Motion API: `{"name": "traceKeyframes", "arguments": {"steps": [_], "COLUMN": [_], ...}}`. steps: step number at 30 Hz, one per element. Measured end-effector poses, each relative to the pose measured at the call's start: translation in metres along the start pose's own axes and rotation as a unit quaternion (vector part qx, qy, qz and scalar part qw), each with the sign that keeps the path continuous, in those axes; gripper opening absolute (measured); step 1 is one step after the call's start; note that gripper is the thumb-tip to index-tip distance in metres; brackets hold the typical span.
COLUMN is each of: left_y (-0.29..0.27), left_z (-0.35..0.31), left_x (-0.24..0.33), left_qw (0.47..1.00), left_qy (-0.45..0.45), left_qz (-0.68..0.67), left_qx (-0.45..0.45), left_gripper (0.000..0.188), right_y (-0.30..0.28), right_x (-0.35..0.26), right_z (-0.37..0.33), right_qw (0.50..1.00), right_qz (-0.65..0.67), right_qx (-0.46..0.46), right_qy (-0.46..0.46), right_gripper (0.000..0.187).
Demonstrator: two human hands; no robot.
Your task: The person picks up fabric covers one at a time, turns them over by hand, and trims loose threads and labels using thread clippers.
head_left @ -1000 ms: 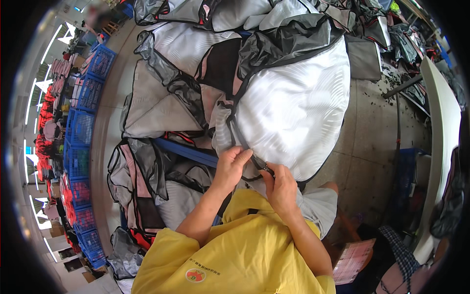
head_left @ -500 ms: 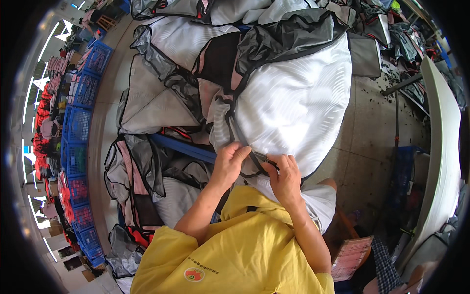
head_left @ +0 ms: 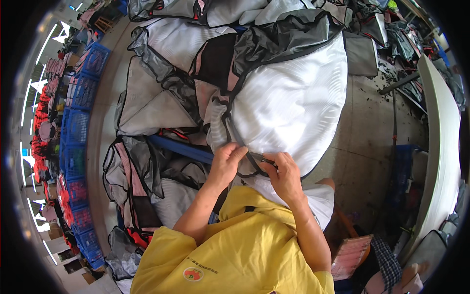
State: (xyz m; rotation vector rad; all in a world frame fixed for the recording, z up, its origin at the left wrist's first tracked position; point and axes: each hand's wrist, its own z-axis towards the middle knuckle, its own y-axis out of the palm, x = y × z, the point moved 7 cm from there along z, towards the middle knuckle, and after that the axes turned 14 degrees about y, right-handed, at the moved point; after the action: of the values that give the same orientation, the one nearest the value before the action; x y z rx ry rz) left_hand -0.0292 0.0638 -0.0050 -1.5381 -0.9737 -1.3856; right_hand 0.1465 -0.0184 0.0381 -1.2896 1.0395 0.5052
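The white fabric panel (head_left: 293, 103) bulges out right in front of the person in the yellow shirt (head_left: 235, 245), its near end by the lap and its bulk stretching away beyond the fingers. The left hand (head_left: 226, 164) has thumb and forefinger pressed together on the panel's dark edging (head_left: 252, 161), near the corner closest to the body. Just beside it, the right hand (head_left: 285, 176) curls in, thumb and fingers pinching a small dark object (head_left: 267, 160) against that edging; it is too small for me to name from here. A short stretch of the edging runs between the two hands.

At the panel's far end, crumpled silver-grey cloth (head_left: 284, 39) folds over the white, and a black panel (head_left: 215, 63) lies along its left side. A blue bar (head_left: 181, 148) pokes out just past the left hand, and a heap of grey and pink sewn pieces (head_left: 152, 166) crowds the left forearm. Over on the right the floor (head_left: 357, 127) shows, with dark scraps (head_left: 391, 81) strewn farther off, and a long white board (head_left: 440, 157) stands near the edge of view. Blue crates (head_left: 76, 125) line the far left side, well apart from the hands.
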Motion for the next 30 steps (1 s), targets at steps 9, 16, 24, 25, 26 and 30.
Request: {"name": "traceKeyframes", "arguments": {"steps": [9,16,24,25,26,30], "left_y": [0.001,0.001,0.002,0.004,0.005,-0.004], "left_z": [0.001,0.001,0.000,-0.001,-0.001,-0.001], "left_x": [0.005,0.006,0.002,0.003,0.003,0.005], "left_qw": [1.000,1.000,0.999,0.999,0.997,0.999], "left_qy": [0.005,0.005,-0.009,-0.014,-0.019,0.005], "left_qz": [-0.010,0.001,-0.038,-0.052,-0.068,-0.034], "left_qx": [0.004,0.000,-0.001,0.006,0.012,0.029], "left_gripper": [0.021,0.021,0.021,0.020,0.019,0.020], "right_y": [-0.003,0.002,-0.009,-0.025,-0.039,-0.085], "right_x": [-0.006,-0.007,0.084,0.094,0.109,0.148], "right_z": [0.007,0.004,-0.047,-0.053,-0.057,-0.081], "right_qw": [0.999,0.999,0.916,0.902,0.901,0.858], "right_qz": [0.000,-0.017,0.355,0.391,0.388,0.403], "right_qx": [-0.042,-0.032,0.050,0.066,0.083,0.180], "right_qy": [0.012,0.026,0.179,0.172,0.178,0.262], "right_gripper": [0.021,0.018,0.019,0.023,0.023,0.022]}}
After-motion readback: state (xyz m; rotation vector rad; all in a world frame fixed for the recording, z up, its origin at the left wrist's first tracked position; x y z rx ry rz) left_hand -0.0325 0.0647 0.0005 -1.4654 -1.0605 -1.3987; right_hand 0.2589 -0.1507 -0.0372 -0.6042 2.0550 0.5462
